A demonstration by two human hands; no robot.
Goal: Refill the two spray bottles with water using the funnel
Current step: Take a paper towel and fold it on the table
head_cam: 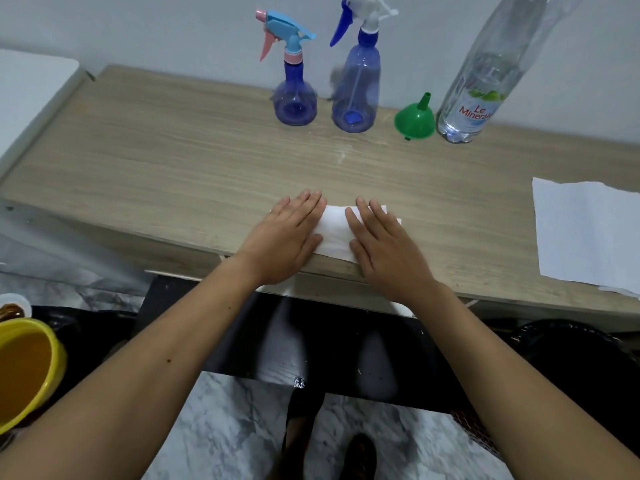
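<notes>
Both hands lay flat near the front edge of the table [173, 161]. The left hand [287, 237] and right hand [384, 247] pressed palm-down on a folded white paper towel [334, 233], fingers stretched out and close together, gripping nothing. The towel's lower part hung over the table edge.

The task's things stood in a row at the back, against the wall, well apart from the hands. Leftmost, a small round spray bottle [294, 98] with a light blue and pink trigger head. Just beside it, a taller spray bottle [356, 88] with a white and dark blue trigger head. Both caps were on; both looked empty or nearly so, though tinted plastic made that hard to judge. A green funnel [415, 119] sat mouth-down, spout up, between the taller bottle and a large clear water bottle [485, 84], which held water in its lower part. Its top ran out of view.

Another sheet of white paper [585, 230] lay at the right end of the table.

Judgement: refilling not yet begun. The spray bottles are likely light and easy to tip, so steady the body while unscrewing at the collar. The funnel is stiff and light; take it by the rim. The water bottle is thin-walled, soft, and heaviest; grip it at mid-body.
</notes>
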